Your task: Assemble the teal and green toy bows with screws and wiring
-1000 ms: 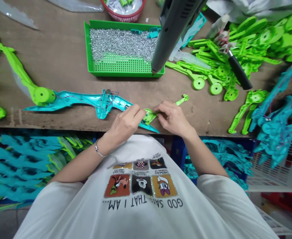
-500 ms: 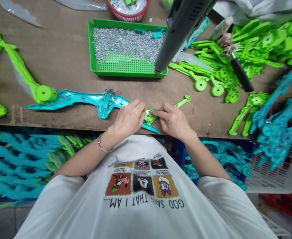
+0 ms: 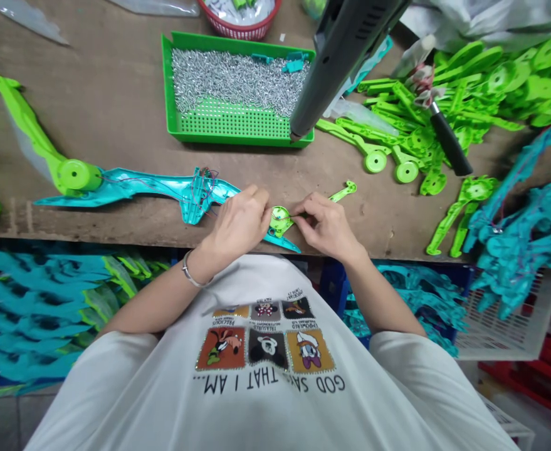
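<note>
Green lever (image 3: 281, 218) between left and right fingers (image 3: 304, 212)

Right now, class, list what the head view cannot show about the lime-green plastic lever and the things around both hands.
All in the head view:
1. Lime-green plastic lever: middle hidden under the right hand.
2. What the right fingertips pinch at its round end: too small.
3. Long teal plastic shell: part covered by the left hand.
4. Red mesh basket: cut by the top edge.

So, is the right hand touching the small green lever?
Touching. Head view: the right hand pinches the green lever at its round end, with no gap.
</note>
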The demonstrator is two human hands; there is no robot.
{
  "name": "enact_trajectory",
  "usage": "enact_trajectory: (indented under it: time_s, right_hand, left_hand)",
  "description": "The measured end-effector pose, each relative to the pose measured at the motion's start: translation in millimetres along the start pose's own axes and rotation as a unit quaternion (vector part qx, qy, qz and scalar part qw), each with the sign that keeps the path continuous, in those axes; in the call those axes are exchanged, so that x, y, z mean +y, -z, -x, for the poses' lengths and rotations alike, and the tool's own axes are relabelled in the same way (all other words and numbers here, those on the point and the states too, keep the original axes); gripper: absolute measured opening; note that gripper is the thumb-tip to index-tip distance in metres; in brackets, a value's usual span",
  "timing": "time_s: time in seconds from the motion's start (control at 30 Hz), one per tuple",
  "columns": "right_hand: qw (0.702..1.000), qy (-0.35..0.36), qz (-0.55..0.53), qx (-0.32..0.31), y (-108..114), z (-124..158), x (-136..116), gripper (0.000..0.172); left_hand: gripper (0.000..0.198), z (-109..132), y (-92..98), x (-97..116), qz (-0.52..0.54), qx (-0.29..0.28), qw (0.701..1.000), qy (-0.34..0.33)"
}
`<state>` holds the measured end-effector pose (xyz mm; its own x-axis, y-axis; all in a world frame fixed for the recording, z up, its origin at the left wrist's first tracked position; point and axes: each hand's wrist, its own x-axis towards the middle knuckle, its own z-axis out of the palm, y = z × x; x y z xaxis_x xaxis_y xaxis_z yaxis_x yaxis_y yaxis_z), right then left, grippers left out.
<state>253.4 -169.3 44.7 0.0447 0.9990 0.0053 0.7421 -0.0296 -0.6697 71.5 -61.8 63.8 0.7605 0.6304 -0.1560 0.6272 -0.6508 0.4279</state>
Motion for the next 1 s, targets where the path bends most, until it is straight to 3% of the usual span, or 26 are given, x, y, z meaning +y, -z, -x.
enact_trajectory:
  time_s: [0.2,0.47,0.63,0.73,0.87,1.0]
  right_hand:
    - [0.997,-0.059,0.039,0.038,-7.9,-2.2,-6.2,0.012]
    - [0.988,0.054,0.143,0.037,-13.9,11.0,1.7,0.031]
    - [0.976,0.089,0.198,-0.015,-12.2,11.0,5.1,0.028]
    - [0.972,0.107,0.208,-0.012,-10.9,10.3,6.0,0.033]
    - [0.973,0.112,0.200,0.005,-10.5,11.3,6.6,0.035]
    - [0.984,0.072,0.163,0.002,-9.5,9.3,0.3,0.033]
  left_hand:
    - [0.014,0.5,-0.9,-1.4,0.018,0.008,1.000,-0.002]
    - [0.015,-0.2,-0.9,-5.5,0.032,-0.002,0.999,-0.012]
    - [0.013,-3.4,5.1,-15.5,0.037,-0.014,0.999,-0.026]
    - [0.014,-5.4,7.2,-20.0,0.026,-0.020,0.999,-0.028]
    - [0.017,-3.8,5.9,-16.8,-0.002,-0.020,0.999,-0.026]
    - [0.022,0.2,5.5,-7.5,-0.050,-0.026,0.998,0.002]
